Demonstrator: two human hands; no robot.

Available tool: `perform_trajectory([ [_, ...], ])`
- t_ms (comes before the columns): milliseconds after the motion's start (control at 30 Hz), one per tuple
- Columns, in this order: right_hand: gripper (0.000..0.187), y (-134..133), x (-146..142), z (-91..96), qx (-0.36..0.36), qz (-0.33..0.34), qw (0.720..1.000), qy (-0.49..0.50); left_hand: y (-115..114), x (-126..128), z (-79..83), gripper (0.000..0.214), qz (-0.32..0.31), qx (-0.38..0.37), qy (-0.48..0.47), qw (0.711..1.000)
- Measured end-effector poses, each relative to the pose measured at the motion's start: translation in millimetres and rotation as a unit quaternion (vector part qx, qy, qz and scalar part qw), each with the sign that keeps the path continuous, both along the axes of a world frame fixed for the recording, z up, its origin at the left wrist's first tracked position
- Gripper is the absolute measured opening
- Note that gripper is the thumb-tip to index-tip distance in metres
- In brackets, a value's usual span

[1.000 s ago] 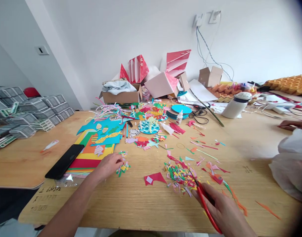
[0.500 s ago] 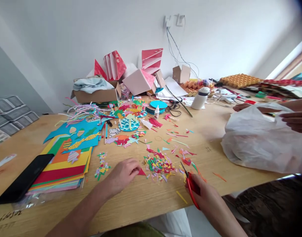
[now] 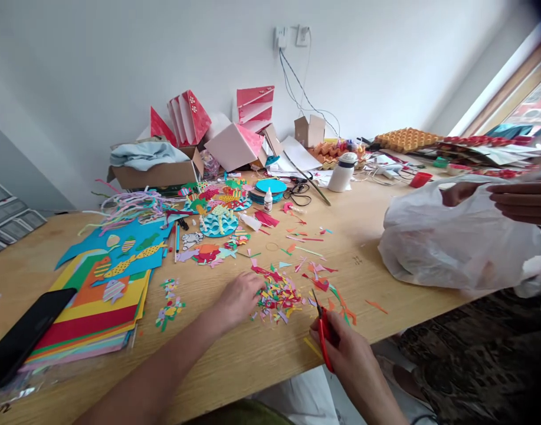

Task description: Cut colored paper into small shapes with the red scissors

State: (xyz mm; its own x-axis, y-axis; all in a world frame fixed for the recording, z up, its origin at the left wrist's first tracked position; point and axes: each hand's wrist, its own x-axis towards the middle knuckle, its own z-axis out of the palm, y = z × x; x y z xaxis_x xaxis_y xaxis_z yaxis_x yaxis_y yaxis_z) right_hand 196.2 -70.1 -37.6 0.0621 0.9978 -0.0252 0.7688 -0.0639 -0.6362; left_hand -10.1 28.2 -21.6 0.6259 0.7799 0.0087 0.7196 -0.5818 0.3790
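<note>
My right hand [image 3: 343, 345] holds scissors [image 3: 324, 339] with red handles near the table's front edge. Their dark blades point up and left, almost closed. My left hand [image 3: 241, 297] reaches to the left edge of a pile of small colored paper scraps [image 3: 281, 298]. Its fingers are bent together at the scraps, and what they pinch, if anything, is hidden. Larger paper offcuts [image 3: 321, 283] lie right of the pile. To the left of my left hand is a small cluster of green and multicolored paper bits [image 3: 169, 307].
Stacked colored paper [image 3: 87, 319] and a black phone [image 3: 29, 333] lie at left. Behind are paper fish [image 3: 208, 254], a glue bottle [image 3: 268, 200] and blue discs [image 3: 271, 186]. At right, another person's hand [image 3: 520, 200] is at a white plastic bag [image 3: 456, 248].
My left hand has moved slightly right onto the scraps, and the red paper triangle at its fingertips is no longer visible. The view has shifted to the right.
</note>
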Motion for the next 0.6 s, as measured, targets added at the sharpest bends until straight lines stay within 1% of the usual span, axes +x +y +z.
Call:
perform_trajectory([
  [167, 0.011, 1.4, -9.1, -2.7, 0.003, 0.019, 1.0, 0.01, 6.6, 12.1, -13.9, 0.015, -0.009, 0.002, 0.017, 1.0],
  [267, 0.014, -0.9, -9.6, -5.2, 0.006, 0.019, 1.0, 0.0, 9.2, 14.8, -19.0, 0.013, -0.015, -0.003, 0.015, 1.0],
  [467, 0.015, -0.8, -7.7, -6.3, 0.033, 0.006, 0.999, 0.011, 11.4, 17.4, -20.2, 0.012, -0.013, -0.027, -0.005, 1.0],
  [600, 0.014, 1.5, -7.6, -4.9, 0.042, -0.006, 0.999, 0.029, 15.4, 14.3, -18.1, 0.012, -0.003, -0.052, -0.039, 0.998],
])
